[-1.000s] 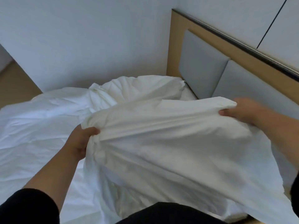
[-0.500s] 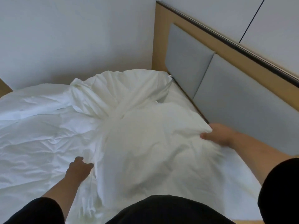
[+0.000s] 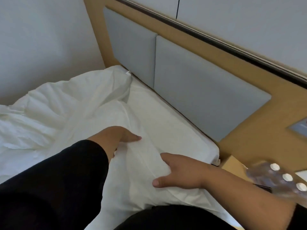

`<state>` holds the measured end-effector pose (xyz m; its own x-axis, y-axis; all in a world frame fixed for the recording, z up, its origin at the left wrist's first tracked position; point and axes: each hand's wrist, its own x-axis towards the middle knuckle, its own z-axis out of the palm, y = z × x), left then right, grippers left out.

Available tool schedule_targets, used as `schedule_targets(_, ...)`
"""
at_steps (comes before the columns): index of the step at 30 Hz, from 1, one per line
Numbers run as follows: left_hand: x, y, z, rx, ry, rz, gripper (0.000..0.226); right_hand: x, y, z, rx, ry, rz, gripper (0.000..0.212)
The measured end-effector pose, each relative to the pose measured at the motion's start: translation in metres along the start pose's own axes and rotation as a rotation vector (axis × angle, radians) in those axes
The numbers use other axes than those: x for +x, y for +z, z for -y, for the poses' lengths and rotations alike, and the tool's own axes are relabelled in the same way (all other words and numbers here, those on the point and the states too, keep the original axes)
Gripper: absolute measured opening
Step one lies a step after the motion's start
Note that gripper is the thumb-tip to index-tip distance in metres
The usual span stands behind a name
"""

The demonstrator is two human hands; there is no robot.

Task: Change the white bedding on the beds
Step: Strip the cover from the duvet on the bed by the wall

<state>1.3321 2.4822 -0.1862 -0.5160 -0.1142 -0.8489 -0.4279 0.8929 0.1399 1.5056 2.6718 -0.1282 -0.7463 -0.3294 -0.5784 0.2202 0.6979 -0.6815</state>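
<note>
White bedding [image 3: 69,103] lies crumpled left of both hands, soft creased cotton heaped toward the wall. Left hand [image 3: 121,135] rests on the white pillow [image 3: 142,165], fingers straight and flat on the cloth, gripping nothing. Right hand [image 3: 181,173] lies on the same pillow just right of the left hand, fingers and thumb spread and pressing into the padding; it looks released, though the fingertips sink slightly into the fabric. Beyond the hands, the mattress edge [image 3: 191,130] carries smooth, taut sheeting against the headboard [image 3: 207,90], which has flat grey padded panels in a tan wood frame. Right of the right hand, clear plastic water bottles [image 3: 279,178] with white caps appear blurred.

Judged step: seating the pillow at the head of the bed. The next move likely calls for even downward pressure and smoothing outward, then spreading the heaped bedding flat
</note>
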Motion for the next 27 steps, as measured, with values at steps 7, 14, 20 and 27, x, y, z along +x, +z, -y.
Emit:
schedule_targets(7,0.055,0.059,-0.047,0.1,-0.114,0.11,0.034,0.022,-0.036,-0.068,0.093,0.06,0.042,0.063)
schedule_targets(14,0.107,0.085,-0.081,-0.563,-0.085,-0.087,0.02,0.049,-0.076,-0.168,0.288,0.195,0.234,0.083)
schedule_targets(20,0.1,-0.003,-0.197,-0.705,0.26,-0.475,0.01,0.058,-0.037,-0.294,-0.127,0.474,0.019,0.057)
schedule_targets(27,0.087,-0.093,-0.262,-1.205,0.319,-0.541,0.012,0.09,-0.105,-0.338,0.217,0.42,-0.545,0.035)
